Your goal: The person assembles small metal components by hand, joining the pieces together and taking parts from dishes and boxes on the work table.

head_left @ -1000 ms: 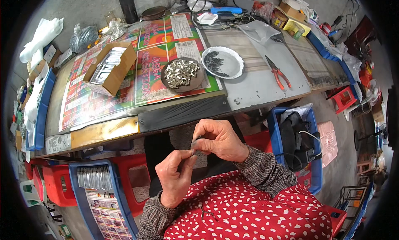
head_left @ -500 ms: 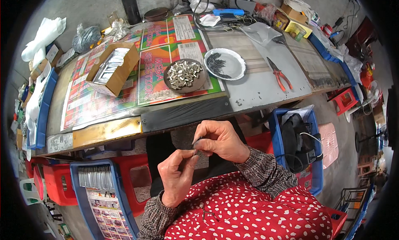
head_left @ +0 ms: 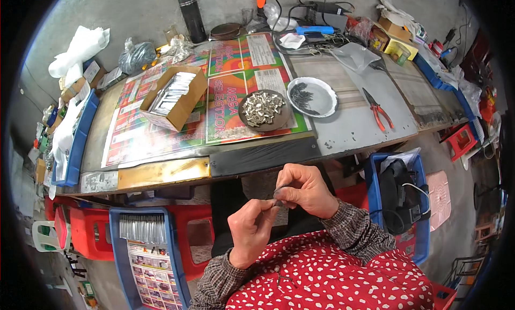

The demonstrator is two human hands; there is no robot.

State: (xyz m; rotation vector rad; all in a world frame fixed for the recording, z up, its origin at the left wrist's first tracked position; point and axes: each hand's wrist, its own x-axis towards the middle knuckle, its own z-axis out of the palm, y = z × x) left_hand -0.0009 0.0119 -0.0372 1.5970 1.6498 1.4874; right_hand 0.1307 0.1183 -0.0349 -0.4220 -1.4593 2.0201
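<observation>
My left hand (head_left: 251, 229) and my right hand (head_left: 307, 191) meet in front of the table edge, over my lap, with fingertips pinched together. A tiny dark piece seems to be between them, too small and covered to name. Nearest on the table is a dark round dish (head_left: 243, 115) heaped with short silvery metal pieces (head_left: 263, 108). Beside it, a white dish (head_left: 328, 110) holds thin dark pieces (head_left: 301, 97). Red-handled pliers (head_left: 380, 114) lie farther right. A cardboard box (head_left: 182, 112) of slim silvery packets (head_left: 174, 92) stands at the left on printed sheeting.
Below the table, a blue crate (head_left: 115, 245) stands at left and another blue crate (head_left: 424, 224) with dark items at right. Red stools (head_left: 91, 237) flank my legs. Cables, a blue tool (head_left: 315, 30) and a black flask (head_left: 192, 17) line the table's back.
The whole view has shifted, so the table and my hands appear farther right and lower. My hands stay pinched together, fingertips touching.
</observation>
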